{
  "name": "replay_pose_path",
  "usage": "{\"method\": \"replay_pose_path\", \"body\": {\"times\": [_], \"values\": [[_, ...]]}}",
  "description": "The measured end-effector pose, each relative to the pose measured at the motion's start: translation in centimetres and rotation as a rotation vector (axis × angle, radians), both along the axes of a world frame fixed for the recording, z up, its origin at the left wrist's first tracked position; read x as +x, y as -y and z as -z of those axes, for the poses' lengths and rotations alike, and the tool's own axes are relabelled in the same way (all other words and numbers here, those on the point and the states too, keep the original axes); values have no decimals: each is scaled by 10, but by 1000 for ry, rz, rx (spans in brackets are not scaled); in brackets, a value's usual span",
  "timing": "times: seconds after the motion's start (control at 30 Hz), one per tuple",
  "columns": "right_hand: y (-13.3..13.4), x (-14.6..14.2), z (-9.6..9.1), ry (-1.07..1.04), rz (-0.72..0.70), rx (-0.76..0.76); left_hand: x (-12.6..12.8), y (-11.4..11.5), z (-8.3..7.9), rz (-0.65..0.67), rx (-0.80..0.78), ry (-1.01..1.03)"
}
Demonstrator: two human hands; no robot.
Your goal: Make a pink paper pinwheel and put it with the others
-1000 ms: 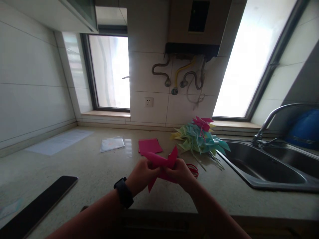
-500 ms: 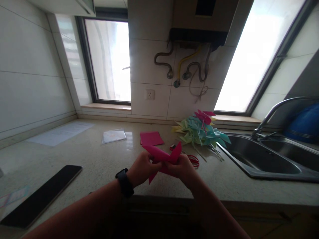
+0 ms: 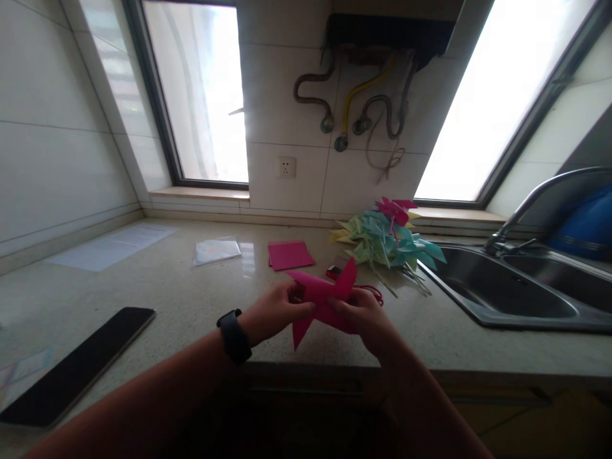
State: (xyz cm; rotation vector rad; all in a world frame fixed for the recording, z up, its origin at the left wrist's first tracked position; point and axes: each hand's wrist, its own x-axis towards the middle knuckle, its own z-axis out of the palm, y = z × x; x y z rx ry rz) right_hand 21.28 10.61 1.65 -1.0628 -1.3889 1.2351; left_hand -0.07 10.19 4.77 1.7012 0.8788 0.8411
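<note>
A pink paper pinwheel (image 3: 321, 294) with pointed blades is held between both hands above the counter's front edge. My left hand (image 3: 276, 310) grips its left side, thumb on the front. On its right side my right hand (image 3: 364, 319) pinches the paper, thumb pressed near the middle. Behind the right hand, the red handles of scissors (image 3: 377, 293) show in part. A small red and dark object (image 3: 333, 272) lies just behind the pinwheel, partly covered. Further back is a stack of pink paper sheets (image 3: 289, 254).
Finished paper pinwheels (image 3: 382, 236) in blue, yellow and pink are heaped beside the steel sink (image 3: 497, 287). A clear packet (image 3: 217, 250), a printed sheet (image 3: 115, 245) and a long black slab (image 3: 81, 363) lie on the counter to the left.
The view has tilted down slightly. Both thumbs have moved apart on the pinwheel, and its middle is now flatter and more exposed. Both hands keep hold of it.
</note>
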Motion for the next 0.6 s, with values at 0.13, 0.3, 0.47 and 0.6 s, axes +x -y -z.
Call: {"method": "replay_pose_path", "body": {"times": [0.13,0.3,0.47,0.6], "values": [[1,6,-1,-41,10,-19,-13,-5,-6,32,-5,-139],[-2,10,1,-82,27,-48,-26,-14,-5,19,64,-289],[-5,15,7,-101,43,-49,-29,-16,-11,48,104,-342],[-7,17,13,-123,62,-33,-30,-15,-16,28,133,-360]]}}
